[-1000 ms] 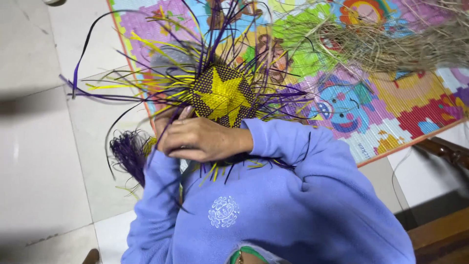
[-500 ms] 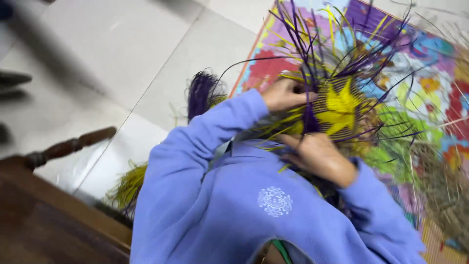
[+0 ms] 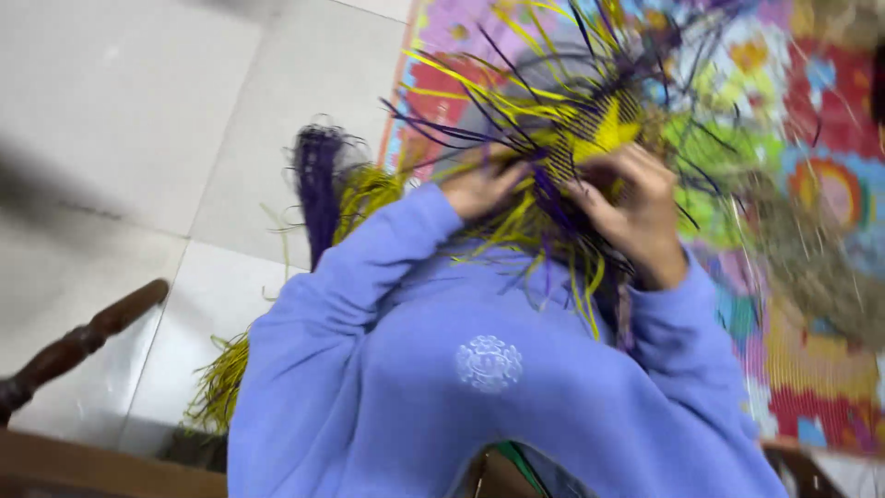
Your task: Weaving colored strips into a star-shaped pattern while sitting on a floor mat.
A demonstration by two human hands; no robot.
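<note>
I hold a woven piece (image 3: 590, 138) of yellow and purple strips with a yellow star pattern, loose strands sticking out all around it. My left hand (image 3: 479, 184) grips its lower left side among the strands. My right hand (image 3: 636, 207) clasps its lower right side, fingers curled into the weave. Both arms are in blue-violet sleeves (image 3: 369, 304) of a sweatshirt with a small white round emblem (image 3: 489, 362). The frame is blurred by motion.
A colourful patterned mat (image 3: 811, 369) lies under the work at right. A bundle of purple strips (image 3: 318, 180) and a bundle of yellow strips (image 3: 221, 383) lie on the white tiled floor (image 3: 138, 111). Dark wooden furniture (image 3: 78, 341) stands at lower left. A tan fibre heap (image 3: 820, 267) rests on the mat.
The view has swung and tilted. My left hand has shifted lower on the weave and my right hand has come up onto it, both now close under the star.
</note>
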